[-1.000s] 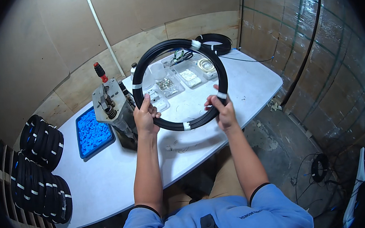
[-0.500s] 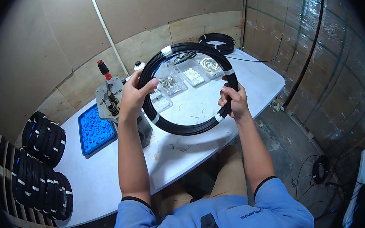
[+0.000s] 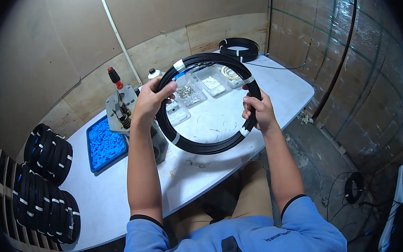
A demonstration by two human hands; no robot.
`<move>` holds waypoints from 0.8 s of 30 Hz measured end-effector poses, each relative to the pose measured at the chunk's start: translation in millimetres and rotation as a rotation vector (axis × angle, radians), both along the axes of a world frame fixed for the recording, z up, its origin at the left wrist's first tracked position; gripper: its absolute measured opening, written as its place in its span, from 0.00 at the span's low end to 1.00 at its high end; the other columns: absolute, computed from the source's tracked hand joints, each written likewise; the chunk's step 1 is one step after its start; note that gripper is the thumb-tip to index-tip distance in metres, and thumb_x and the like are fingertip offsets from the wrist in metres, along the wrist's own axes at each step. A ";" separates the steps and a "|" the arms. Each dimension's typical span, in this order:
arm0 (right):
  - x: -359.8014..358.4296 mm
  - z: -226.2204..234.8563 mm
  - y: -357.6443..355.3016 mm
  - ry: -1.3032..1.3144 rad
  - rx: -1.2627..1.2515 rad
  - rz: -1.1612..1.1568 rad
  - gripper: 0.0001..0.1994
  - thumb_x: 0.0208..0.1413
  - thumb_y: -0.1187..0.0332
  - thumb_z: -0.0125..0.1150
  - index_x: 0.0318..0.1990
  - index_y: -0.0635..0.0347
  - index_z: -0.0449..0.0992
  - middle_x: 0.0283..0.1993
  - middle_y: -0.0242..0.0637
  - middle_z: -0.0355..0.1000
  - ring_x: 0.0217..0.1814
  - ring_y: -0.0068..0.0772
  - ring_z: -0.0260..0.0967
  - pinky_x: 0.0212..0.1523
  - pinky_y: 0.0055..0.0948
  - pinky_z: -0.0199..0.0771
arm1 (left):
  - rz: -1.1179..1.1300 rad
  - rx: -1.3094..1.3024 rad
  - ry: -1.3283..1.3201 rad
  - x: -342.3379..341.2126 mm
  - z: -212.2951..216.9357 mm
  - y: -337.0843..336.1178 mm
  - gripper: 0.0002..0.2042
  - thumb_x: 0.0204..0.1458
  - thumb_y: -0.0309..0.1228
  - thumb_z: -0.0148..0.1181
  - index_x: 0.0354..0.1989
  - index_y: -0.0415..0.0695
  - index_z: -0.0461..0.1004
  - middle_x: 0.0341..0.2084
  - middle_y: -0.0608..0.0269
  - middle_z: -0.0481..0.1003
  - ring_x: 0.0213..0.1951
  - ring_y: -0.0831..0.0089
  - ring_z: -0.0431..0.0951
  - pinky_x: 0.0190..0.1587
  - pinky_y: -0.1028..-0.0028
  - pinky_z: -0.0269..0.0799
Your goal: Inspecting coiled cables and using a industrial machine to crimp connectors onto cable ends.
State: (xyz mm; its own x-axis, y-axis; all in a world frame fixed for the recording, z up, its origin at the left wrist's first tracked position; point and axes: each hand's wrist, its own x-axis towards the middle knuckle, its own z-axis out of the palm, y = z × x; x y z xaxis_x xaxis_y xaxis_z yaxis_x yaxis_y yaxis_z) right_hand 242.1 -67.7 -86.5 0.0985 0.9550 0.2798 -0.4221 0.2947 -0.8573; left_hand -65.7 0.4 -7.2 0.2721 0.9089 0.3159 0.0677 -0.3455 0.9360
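Observation:
Between my two hands a coil of black cable [image 3: 208, 148] is held up, tilted, over the white table. White bands of tape tie it at several places. My left hand [image 3: 149, 99] grips the coil's left side, thumb on the inner edge. Just beside that thumb a blue connector [image 3: 179, 74] shows against the inside of the coil. My right hand [image 3: 259, 106] is closed round the coil's right side, its fingers curled through the ring.
Behind the coil stand clear plastic boxes of small parts [image 3: 188, 95]. A hand press [image 3: 120, 108] with a red-black handle and a tray of blue pieces [image 3: 104, 142] are at left. Bundled black coils [image 3: 46, 202] lie left, another coil [image 3: 239, 50] at the back.
The coil has turned a little and sunk slightly. My left hand has moved a bit left and down. A blue connector now shows next to my left thumb.

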 end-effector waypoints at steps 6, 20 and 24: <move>1.6 -0.5 0.1 -0.028 -0.011 -0.013 0.17 0.56 0.76 0.60 0.54 0.65 0.69 0.19 0.27 0.61 0.14 0.18 0.57 0.17 0.25 0.66 | 0.069 -0.002 0.045 11.1 8.8 -2.1 0.12 0.51 0.34 0.71 0.33 0.41 0.75 0.19 0.69 0.71 0.21 0.81 0.69 0.26 0.76 0.64; 6.5 0.7 -1.4 -0.056 -0.020 -0.021 0.17 0.55 0.77 0.60 0.53 0.64 0.71 0.18 0.26 0.59 0.12 0.20 0.58 0.17 0.25 0.64 | -0.019 -0.052 0.140 9.4 8.2 1.6 0.09 0.43 0.25 0.72 0.31 0.40 0.78 0.22 0.68 0.75 0.24 0.81 0.69 0.28 0.78 0.63; 4.7 1.6 -3.0 -0.069 -0.015 -0.023 0.16 0.55 0.77 0.60 0.52 0.63 0.71 0.18 0.26 0.59 0.13 0.20 0.58 0.17 0.25 0.64 | -0.038 -0.066 0.116 5.6 3.1 6.9 0.10 0.41 0.26 0.75 0.30 0.41 0.79 0.22 0.69 0.76 0.25 0.81 0.69 0.30 0.77 0.63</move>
State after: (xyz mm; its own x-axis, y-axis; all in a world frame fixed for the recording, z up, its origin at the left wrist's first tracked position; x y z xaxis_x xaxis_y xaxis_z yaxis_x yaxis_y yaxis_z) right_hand 246.8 -70.7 -84.9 0.1013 0.9570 0.2719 -0.3551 0.2901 -0.8887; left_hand -60.1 7.3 -4.2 0.3377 0.9152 0.2201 0.1647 -0.2877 0.9434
